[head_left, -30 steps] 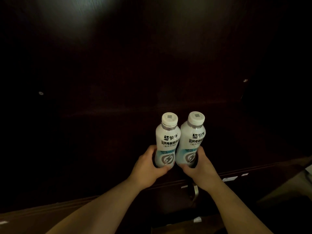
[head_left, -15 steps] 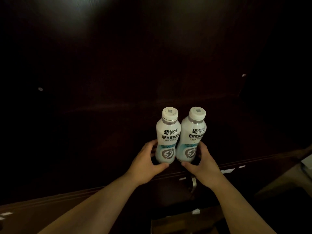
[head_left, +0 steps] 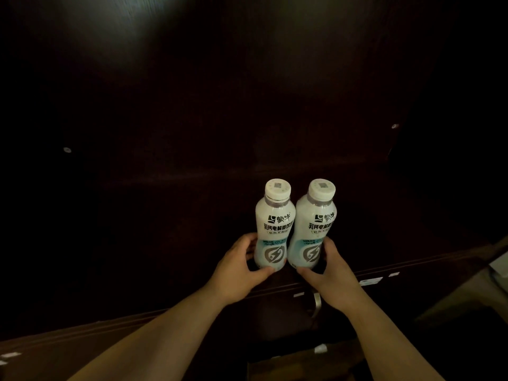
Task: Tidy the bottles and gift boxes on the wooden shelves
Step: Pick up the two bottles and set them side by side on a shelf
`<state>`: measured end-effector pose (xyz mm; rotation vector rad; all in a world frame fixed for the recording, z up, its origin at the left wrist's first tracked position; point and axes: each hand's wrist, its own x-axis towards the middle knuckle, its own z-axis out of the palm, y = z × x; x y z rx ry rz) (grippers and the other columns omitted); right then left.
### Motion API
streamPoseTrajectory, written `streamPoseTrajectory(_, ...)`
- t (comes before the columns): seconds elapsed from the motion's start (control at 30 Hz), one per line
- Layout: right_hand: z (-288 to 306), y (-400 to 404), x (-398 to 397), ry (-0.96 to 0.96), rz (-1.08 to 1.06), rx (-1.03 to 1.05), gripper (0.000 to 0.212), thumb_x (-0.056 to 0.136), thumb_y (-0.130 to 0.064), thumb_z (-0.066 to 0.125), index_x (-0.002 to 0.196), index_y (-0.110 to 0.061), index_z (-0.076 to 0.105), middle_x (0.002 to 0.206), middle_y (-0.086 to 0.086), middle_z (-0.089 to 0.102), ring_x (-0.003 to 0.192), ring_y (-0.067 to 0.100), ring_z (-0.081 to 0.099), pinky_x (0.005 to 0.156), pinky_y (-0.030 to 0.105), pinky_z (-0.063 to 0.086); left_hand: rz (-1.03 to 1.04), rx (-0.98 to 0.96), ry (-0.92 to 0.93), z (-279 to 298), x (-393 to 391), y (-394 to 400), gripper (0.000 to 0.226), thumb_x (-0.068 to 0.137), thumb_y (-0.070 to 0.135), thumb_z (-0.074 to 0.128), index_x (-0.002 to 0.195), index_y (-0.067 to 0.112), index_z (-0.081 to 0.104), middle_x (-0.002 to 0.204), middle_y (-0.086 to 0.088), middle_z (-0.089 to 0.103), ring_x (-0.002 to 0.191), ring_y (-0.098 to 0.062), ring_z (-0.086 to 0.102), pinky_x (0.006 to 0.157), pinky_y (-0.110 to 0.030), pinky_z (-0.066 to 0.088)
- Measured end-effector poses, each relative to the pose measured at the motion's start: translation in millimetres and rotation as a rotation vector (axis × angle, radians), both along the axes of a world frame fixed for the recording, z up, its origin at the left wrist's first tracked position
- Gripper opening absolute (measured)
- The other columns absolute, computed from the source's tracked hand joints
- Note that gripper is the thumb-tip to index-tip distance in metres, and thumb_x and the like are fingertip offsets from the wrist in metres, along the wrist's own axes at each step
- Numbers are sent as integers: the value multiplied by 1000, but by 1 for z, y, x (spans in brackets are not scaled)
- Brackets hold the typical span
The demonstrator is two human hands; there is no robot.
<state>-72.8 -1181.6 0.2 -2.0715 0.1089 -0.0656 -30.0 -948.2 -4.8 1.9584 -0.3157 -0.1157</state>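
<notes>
On the dark wooden shelf (head_left: 192,204), right of centre: two white bottles side by side, upright, labels facing the camera, sides touching or very nearly so.

Left hand (head_left: 239,268): wrapped around the lower part of the left bottle (head_left: 273,229). Thumb runs under the front of the base; fingers (head_left: 248,240) curl around the far left side. Grip closed on the bottle, not spread. Forearm bare, reaching up from lower left.

Right hand (head_left: 327,270): mirrors it on the right bottle (head_left: 313,229). Thumb lies along the front of the base, fingers hooked around the right flank at the waist. Closed on the bottle. Forearm bare, coming in from lower right.

Both bottles have white caps; each cap top carries a small printed square. Labels: dark characters above, pale blue band with a grey round emblem below.

Cannot tell if the bases rest on the shelf or are lifted just clear; lighting very dim there.

Below the shelf edge, a metal handle (head_left: 316,302) shows between the forearms. Small white tags (head_left: 371,281) sit on the shelf's front edge at right.
</notes>
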Motion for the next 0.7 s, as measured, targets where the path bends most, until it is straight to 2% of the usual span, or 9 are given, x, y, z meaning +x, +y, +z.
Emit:
streamPoseTrajectory(0.13, 2, -1, -3, 7, 2, -14, 84, 76, -35, 86, 120, -79, 29, 114, -53, 53, 106, -36, 41, 75, -4, 39, -11, 12, 10, 1, 0, 1, 71, 65, 44, 83, 120, 60, 41, 130, 19, 57, 115, 10, 54, 87, -11, 46)
streamPoseTrajectory(0.23, 1, -1, -3, 15, -14, 7, 93, 73, -33, 88, 137, -64, 28, 116, -44, 53, 103, -38, 41, 76, 1, 38, -9, 13, 17, 2, 0, 1, 80, 62, 48, 85, 127, 57, 39, 133, 23, 53, 117, 11, 52, 88, -10, 45)
streamPoseTrajectory(0.3, 0, -1, -3, 18, -13, 11, 93, 74, -35, 87, 141, -57, 27, 117, -41, 51, 101, -38, 41, 76, 2, 38, -14, 24, 34, 2, 0, 2, 81, 62, 49, 84, 127, 61, 37, 133, 25, 51, 115, 13, 51, 89, -13, 45)
streamPoseTrajectory(0.4, 1, -2, -3, 19, -6, 5, 85, 77, -40, 85, 138, -58, 29, 118, -39, 53, 102, -36, 42, 78, 3, 39, -24, 45, 27, 3, -1, 3, 74, 63, 50, 83, 117, 71, 37, 130, 28, 52, 113, 15, 51, 89, -13, 46)
streamPoseTrajectory(0.53, 1, -3, -2, 5, 15, 7, 79, 79, -37, 83, 136, -56, 32, 118, -41, 55, 107, -34, 43, 77, -2, 40, -20, 44, 9, 1, -2, 2, 77, 63, 49, 84, 128, 55, 43, 132, 22, 54, 118, 6, 54, 96, -26, 51)
streamPoseTrajectory(0.6, 1, -3, -2, 6, 20, 17, 78, 80, -35, 83, 138, -54, 33, 114, -45, 55, 107, -33, 44, 77, -3, 40, -19, 42, 5, 2, -2, 2, 73, 63, 50, 84, 122, 60, 42, 130, 23, 55, 116, 8, 54, 95, -24, 50)
streamPoseTrajectory(0.7, 1, -3, -2, 8, 24, 31, 78, 81, -33, 82, 139, -54, 34, 119, -40, 56, 107, -33, 44, 78, -2, 40, -16, 47, 2, 3, -3, 2, 71, 62, 51, 83, 118, 64, 41, 130, 24, 55, 116, 10, 54, 95, -21, 49)
